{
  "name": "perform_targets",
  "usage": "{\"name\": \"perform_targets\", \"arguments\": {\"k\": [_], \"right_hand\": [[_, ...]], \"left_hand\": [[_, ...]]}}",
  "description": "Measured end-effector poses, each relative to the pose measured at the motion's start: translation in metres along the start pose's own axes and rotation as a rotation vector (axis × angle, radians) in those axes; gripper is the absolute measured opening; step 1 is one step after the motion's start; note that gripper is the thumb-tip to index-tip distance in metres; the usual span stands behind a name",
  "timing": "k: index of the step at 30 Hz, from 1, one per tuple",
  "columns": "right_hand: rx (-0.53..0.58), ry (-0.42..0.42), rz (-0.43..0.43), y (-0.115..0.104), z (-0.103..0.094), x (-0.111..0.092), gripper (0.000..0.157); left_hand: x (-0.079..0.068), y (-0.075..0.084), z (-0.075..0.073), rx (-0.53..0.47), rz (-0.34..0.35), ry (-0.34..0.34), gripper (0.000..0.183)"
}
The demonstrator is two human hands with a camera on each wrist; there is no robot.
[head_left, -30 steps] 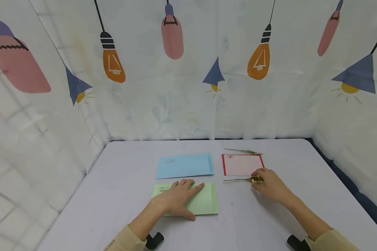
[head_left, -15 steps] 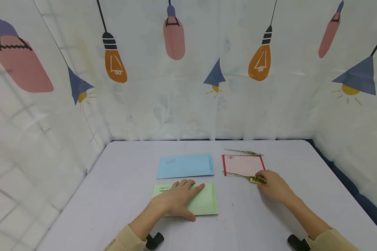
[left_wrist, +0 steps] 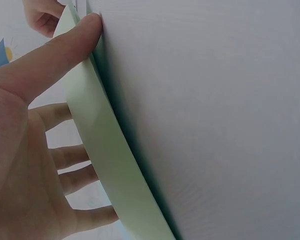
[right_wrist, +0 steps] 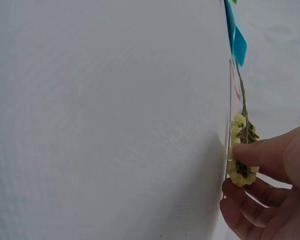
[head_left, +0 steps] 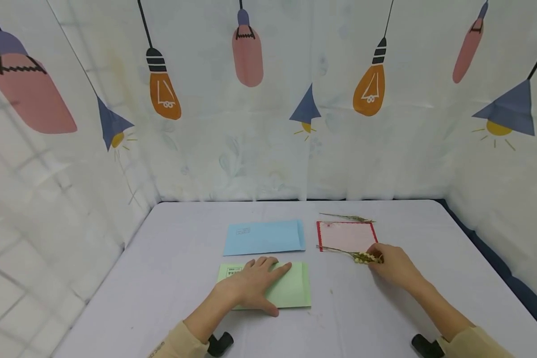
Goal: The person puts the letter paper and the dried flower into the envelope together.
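Observation:
My left hand rests with spread fingers on a green envelope; in the left wrist view its thumb lies across the near edge of that envelope. With thumb and fingertips, my right hand pinches the flower head of a dried flower sprig. The sprig's pale yellow blossoms show between the fingers in the right wrist view. Its thin stem points left, across the lower edge of a pink card with a red border. A second dried sprig lies along the card's far edge.
A light blue envelope lies just beyond the green one, left of the card. All of it sits on a white-covered table, with lamp-printed curtains around the back and sides.
My right hand has shifted slightly right with the sprig, whose stem end has lifted from beside the card to overlap its lower edge. My left hand has stayed on the green envelope.

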State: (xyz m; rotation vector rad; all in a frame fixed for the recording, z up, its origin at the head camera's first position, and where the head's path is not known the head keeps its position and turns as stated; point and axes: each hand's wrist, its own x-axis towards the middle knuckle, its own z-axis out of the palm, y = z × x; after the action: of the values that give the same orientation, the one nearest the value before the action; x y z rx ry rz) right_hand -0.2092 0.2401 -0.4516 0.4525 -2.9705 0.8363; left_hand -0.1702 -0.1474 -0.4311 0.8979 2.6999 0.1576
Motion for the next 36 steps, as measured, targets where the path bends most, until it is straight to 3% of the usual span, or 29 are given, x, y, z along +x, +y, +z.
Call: {"name": "perform_targets", "arguments": {"k": [10, 23, 36], "right_hand": [[0.114, 0.006, -0.056, -0.007, -0.011, -0.007, 0.021], [0.195, -0.108, -0.084, -0.01, -0.014, -0.008, 0.022], [0.277, -0.155, -0.149, -0.016, -0.017, -0.008, 0.018]], "left_hand": [[0.002, -0.002, 0.002, -0.004, 0.0, -0.006, 0.106], [0.0, -0.003, 0.003, -0.017, -0.002, -0.004, 0.107], [0.0, -0.006, 0.001, -0.029, -0.008, -0.003, 0.106]]}}
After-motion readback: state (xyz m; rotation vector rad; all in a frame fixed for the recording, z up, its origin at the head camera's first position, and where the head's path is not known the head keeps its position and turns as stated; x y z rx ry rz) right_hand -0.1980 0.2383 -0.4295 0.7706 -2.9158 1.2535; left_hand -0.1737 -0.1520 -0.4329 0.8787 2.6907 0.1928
